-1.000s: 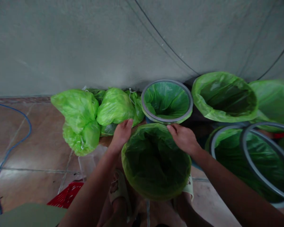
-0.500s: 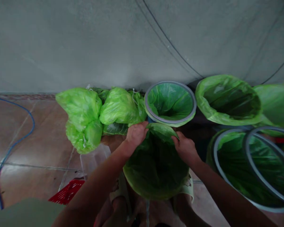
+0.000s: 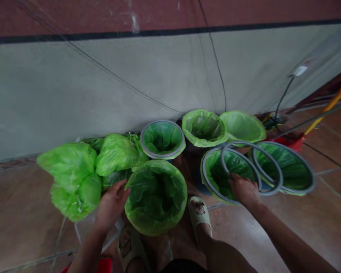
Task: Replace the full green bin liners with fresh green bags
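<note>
A bin lined with a green plastic bag stands between my feet, the bag folded over its rim. My left hand is open beside the bin's left rim, fingers partly spread. On the right, my right hand has its fingers curled on the near edge of a loose grey ring. This ring lies across two lined bins, a nearer bin with a grey rim and another grey-rimmed bin to its right. My palm hides part of the ring.
Filled green bags lie at the left, by a clear plastic container. Along the wall stand a ringed bin and two bag-lined bins without rings. A red dustpan and cables are at the right.
Both hands have let go of the bag's rim on the middle bin. My right hand has moved right to the loose ring; my left has drawn back leftward. The view has shifted right.
</note>
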`<state>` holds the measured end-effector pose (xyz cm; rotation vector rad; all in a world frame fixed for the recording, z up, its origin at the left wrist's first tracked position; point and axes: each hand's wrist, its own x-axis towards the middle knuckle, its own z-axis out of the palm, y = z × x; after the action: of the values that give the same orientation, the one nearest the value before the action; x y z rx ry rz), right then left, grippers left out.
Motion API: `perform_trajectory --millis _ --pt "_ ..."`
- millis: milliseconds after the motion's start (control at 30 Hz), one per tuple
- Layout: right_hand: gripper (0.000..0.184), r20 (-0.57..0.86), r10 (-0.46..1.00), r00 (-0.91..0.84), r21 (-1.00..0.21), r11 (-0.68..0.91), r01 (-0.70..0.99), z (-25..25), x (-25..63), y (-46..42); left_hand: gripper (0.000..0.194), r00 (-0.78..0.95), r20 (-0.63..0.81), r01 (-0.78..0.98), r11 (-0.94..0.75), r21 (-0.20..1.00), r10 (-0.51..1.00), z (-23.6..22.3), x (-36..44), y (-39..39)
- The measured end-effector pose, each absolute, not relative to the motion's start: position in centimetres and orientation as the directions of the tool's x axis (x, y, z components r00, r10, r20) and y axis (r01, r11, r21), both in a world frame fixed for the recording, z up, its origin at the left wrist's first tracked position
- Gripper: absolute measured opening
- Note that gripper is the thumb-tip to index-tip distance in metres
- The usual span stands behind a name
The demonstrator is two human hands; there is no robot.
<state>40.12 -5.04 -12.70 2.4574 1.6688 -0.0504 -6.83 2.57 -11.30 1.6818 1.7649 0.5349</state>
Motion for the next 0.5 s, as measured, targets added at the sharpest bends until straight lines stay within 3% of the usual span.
perform_trajectory --millis 67,233,367,500 --pt "0.031 -0.143 0.919 0.366 0.117 -0.352 0.929 -12.2 41.0 -5.9 0.048 0.018 -0.192 0.688 0.128 0.714 0.981 -9.7 -6.2 1.7" --pt "0.037 0.079 0.961 0.266 0.006 -0.267 0.964 -6.5 39.0 -7.3 0.046 0.114 -0.159 0.531 0.075 0.844 0.981 -3.0 -1.5 1.4" --pt "0.033 0.118 0.98 -0.158 -0.154 0.176 0.972 -0.6 33.1 -7.4 0.056 0.162 -0.249 0.26 0.202 0.944 0.955 2.6 3.8 1.4" --pt "0.028 0.119 0.851 -0.511 -0.266 0.523 0.81 4.3 27.6 -7.5 0.044 -0.011 -0.244 -0.018 0.244 0.97 0.97 5.4 6.5 1.0"
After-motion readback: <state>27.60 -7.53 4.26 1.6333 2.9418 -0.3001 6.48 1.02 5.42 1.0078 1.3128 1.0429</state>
